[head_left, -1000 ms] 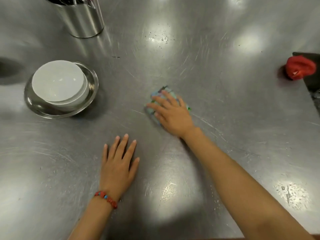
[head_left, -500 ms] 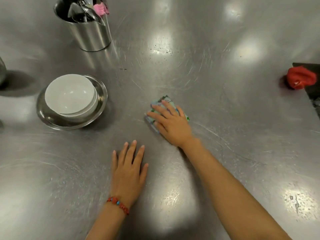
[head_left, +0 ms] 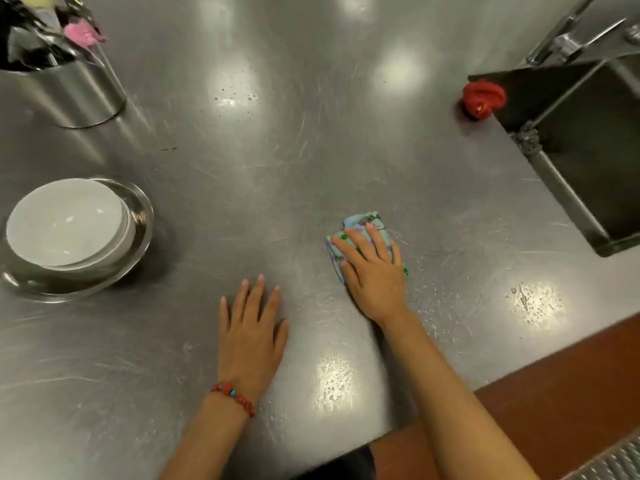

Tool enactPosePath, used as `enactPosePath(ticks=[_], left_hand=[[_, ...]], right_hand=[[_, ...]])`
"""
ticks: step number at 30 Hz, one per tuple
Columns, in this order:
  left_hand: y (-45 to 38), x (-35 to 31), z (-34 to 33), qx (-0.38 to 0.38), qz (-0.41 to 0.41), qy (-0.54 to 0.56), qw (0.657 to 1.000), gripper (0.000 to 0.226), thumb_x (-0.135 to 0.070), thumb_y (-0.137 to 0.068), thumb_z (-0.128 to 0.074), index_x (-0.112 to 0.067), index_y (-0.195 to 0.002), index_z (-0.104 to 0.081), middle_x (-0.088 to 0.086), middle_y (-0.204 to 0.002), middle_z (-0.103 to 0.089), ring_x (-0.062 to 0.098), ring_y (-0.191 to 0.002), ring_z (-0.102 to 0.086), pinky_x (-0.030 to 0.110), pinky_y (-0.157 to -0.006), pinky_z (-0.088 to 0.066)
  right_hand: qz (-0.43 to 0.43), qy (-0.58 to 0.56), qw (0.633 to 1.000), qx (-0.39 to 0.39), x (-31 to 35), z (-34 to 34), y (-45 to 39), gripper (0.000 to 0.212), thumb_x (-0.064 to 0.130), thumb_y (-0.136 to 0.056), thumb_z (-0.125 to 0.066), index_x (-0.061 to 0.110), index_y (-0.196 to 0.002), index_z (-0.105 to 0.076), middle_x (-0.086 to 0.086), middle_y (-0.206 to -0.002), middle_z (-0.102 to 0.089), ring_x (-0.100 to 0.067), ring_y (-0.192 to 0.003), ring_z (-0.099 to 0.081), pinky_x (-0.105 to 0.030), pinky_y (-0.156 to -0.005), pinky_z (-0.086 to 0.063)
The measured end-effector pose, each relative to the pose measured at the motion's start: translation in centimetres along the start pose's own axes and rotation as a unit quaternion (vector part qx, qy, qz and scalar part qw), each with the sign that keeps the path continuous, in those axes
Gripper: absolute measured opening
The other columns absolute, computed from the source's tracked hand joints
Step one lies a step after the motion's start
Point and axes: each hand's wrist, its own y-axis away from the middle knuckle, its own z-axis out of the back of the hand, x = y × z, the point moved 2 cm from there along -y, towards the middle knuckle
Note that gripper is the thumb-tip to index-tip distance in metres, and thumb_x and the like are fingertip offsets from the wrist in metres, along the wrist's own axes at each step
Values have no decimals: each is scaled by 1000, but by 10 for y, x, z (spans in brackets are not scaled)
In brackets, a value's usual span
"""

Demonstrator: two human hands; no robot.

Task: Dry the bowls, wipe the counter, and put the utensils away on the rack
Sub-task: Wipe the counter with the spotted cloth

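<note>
Slid rightward across the tabletop (head_left: 311,140) toward the wet patches since a moment ago: folded patterned cloth (head_left: 360,225), pressed flat under right hand (head_left: 374,271), fingers straight. Left hand (head_left: 251,327) flat, bracing. Bowls (head_left: 69,223) stacked far left; wiping underway, droplets remaining.

Most of the view is being filled by a scratched, brushed stainless-steel worktop (head_left: 346,150), on which several soft patches of overhead light are being reflected. A rectangular sunken steel sink basin (head_left: 595,161) is being shown at the right edge, and a chrome tap (head_left: 568,39) is being seen just behind it. Reddish-brown floor (head_left: 561,393) is being revealed beyond the worktop's near edge, with a ridged grey metal strip (head_left: 613,462) lying at the bottom right corner.
</note>
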Motion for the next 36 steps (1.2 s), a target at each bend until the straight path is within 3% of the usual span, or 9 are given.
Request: enactPosePath(ticks=[3,10,13,17,22,25,28,32,36], left_hand=[[-1,-19,0,-13,-41,10,999,37,-20,-83,-55,-2,-114,-63,23,-125,-57,45,-117,-51,66,-93,-34],[5,-53,-18,70,-137,-8,988,61,-40,-95,-16,-5,-113,-63,20,-124,-60,42,-114,-54,64,-91,-38],[6,-60,-21,60,-145,-20,987,50,-33,-86,-33,-6,-111,-65,20,-122,-61,43,-112,-56,66,-89,-38],[5,-65,-25,45,-129,-21,990,49,-30,-82,-35,-4,-111,-65,21,-123,-60,44,-114,-54,67,-92,-34],[5,-78,-29,41,-93,-11,995,52,-31,-82,-34,-3,-115,-62,22,-127,-57,46,-117,-50,67,-95,-31],[1,-96,-33,31,-93,-8,995,52,-31,-82,-34,-3,-115,-62,23,-126,-57,45,-118,-50,67,-95,-30],[-3,-121,-39,16,-104,-8,994,49,-28,-82,-36,-3,-114,-62,22,-126,-57,45,-117,-50,67,-95,-31],[-10,-158,-52,-3,-104,-5,995,40,-19,-79,-54,-1,-115,-61,22,-127,-56,45,-120,-48,66,-97,-30],[-22,-190,-68,4,-82,3,997,43,-19,-79,-53,-1,-118,-59,23,-131,-52,44,-124,-44,65,-101,-25]], right_hand=[[-38,-1,999,-27,13,-1,40,41,38,-95,-28,37,-133,-45,7,-142,-46,-21,-140,-28,-46,-109,-18],[98,45,994,15,-25,3,113,38,39,-96,-35,39,-134,-42,12,-143,-44,-17,-139,-29,-43,-106,-27],[-62,43,997,-18,-77,24,98,38,33,-95,-40,36,-132,-47,7,-141,-47,-20,-138,-31,-48,-102,-32],[-205,25,978,-38,-94,30,90,39,34,-97,-37,40,-134,-41,7,-147,-39,-20,-143,-20,-46,-108,-16],[-19,39,999,-32,-37,8,143,42,40,-93,-34,42,-135,-39,11,-143,-44,-21,-139,-28,-48,-107,-23],[83,31,996,-4,-60,13,147,41,39,-93,-38,42,-134,-40,12,-142,-46,-18,-137,-33,-44,-106,-26],[-11,74,997,-1,-125,32,129,40,35,-91,-43,39,-130,-47,6,-140,-49,-24,-134,-39,-49,-102,-34],[-192,24,981,-29,-197,55,119,39,31,-96,-42,38,-134,-43,5,-147,-39,-21,-142,-21,-45,-108,-18],[-80,46,995,-49,-178,47,139,40,37,-93,-35,39,-132,-44,9,-141,-47,-22,-138,-31,-45,-104,-21]])
